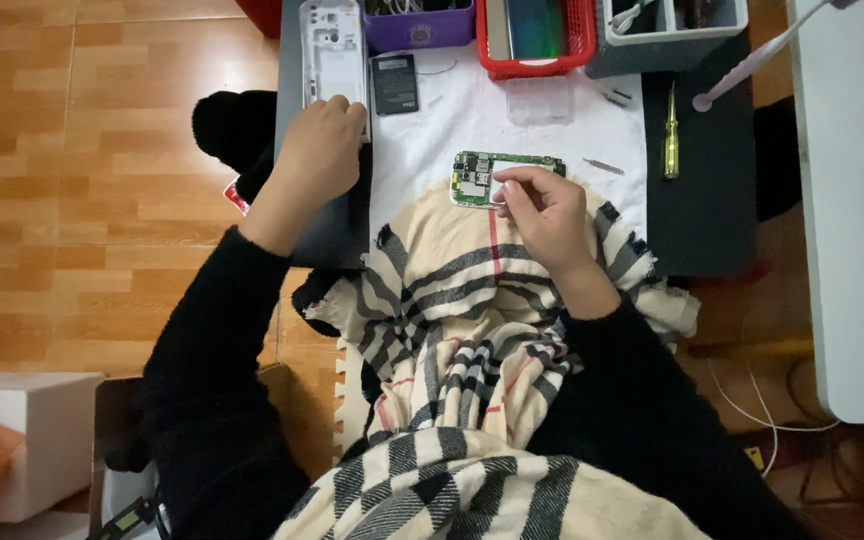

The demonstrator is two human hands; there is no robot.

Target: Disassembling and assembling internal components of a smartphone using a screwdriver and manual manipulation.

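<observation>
My right hand pinches the edge of a green phone circuit board that lies on a white cloth over the dark table. My left hand rests at the table's left edge, its fingers on the lower end of a white phone housing frame. A black phone battery lies just right of that frame. A beige checked scarf hangs from my chest over the near edge of the table.
At the back stand a purple bin, a red basket and a grey organiser tray. A yellow-handled screwdriver and a small clear plastic box lie on the table. White furniture stands to the right.
</observation>
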